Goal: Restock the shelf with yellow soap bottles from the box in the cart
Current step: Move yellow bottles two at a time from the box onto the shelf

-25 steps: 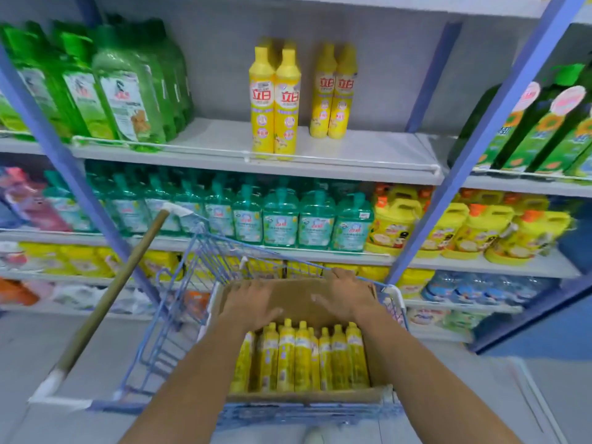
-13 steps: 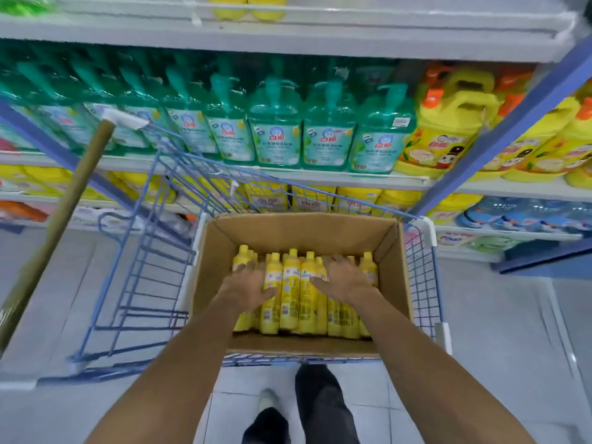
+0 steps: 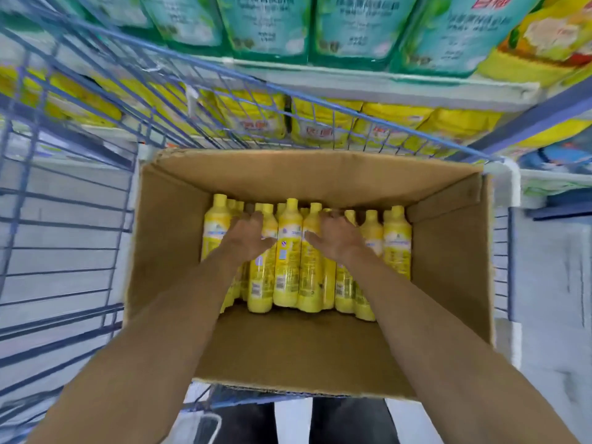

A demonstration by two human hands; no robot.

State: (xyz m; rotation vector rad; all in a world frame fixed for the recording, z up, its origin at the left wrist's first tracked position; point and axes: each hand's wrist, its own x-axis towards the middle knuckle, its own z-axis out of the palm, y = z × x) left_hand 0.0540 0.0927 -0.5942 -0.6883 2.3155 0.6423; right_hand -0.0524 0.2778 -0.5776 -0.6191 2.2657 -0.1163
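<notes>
Cardboard box [image 3: 166,251], open at the top, sits in the blue wire cart [image 3: 64,219] and fills its right-hand part. Yellow soap bottles [image 3: 288,267] stand upright in a packed cluster against the far wall of the box, caps up; the near half of the box floor is bare cardboard. Both forearms reach in from the near edge. Left hand [image 3: 248,237] rests on the shoulders of the bottles left of centre, fingers bent down over the caps, thumb pointing inward towards the middle of the cluster. Right hand [image 3: 336,237] lies on the bottles right of centre, fingers likewise bent over the tops, thumb angled inward against a bottle's side. Two bottles stand between the two thumbs, their caps showing above the hands. One bottle stands clear to the left of the left hand, and two or three stand to the right of the right hand. Cannot tell whether either hand has actually closed round a bottle or only lies on the tops: motion blur, and the fingertips are hidden behind the caps. Beyond the cart the edge of a shelf [image 3: 368,81] carries green bottles [image 3: 266,24]; below it lie yellow pouches [image 3: 320,123], seen through the cart wires. Dark trousers [image 3: 346,421] show below the box's near edge.
</notes>
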